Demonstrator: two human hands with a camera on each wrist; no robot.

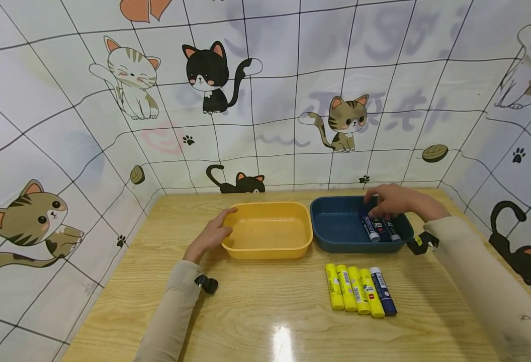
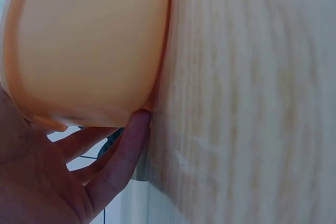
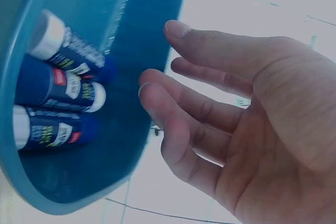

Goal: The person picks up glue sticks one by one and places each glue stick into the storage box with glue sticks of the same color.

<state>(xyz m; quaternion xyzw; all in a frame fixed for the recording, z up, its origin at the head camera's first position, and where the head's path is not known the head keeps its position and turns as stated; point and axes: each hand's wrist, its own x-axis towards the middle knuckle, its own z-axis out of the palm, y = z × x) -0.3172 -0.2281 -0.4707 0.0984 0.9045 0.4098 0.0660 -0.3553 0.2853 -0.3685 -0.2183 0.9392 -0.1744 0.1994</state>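
Observation:
My left hand (image 1: 210, 235) holds the left end of a yellow plastic tray (image 1: 270, 253), fingers against its outer wall in the left wrist view. Over the back right part of a dark blue tray (image 1: 356, 246) is my right hand (image 1: 392, 200), its fingers loosely bent and nothing between them. Three dark blue glue sticks (image 3: 68, 85) with white ends lie side by side inside the blue tray. In front of that tray, several yellow glue sticks (image 1: 356, 290) form a row on the table, with one dark blue glue stick (image 1: 383, 291) at the right end.
The two trays stand side by side at the back of the wooden table (image 1: 247, 311). Behind them rises a white wall covering (image 1: 274, 100) with a grid and cartoon cats. A small black device (image 1: 206, 284) sits at the left wrist.

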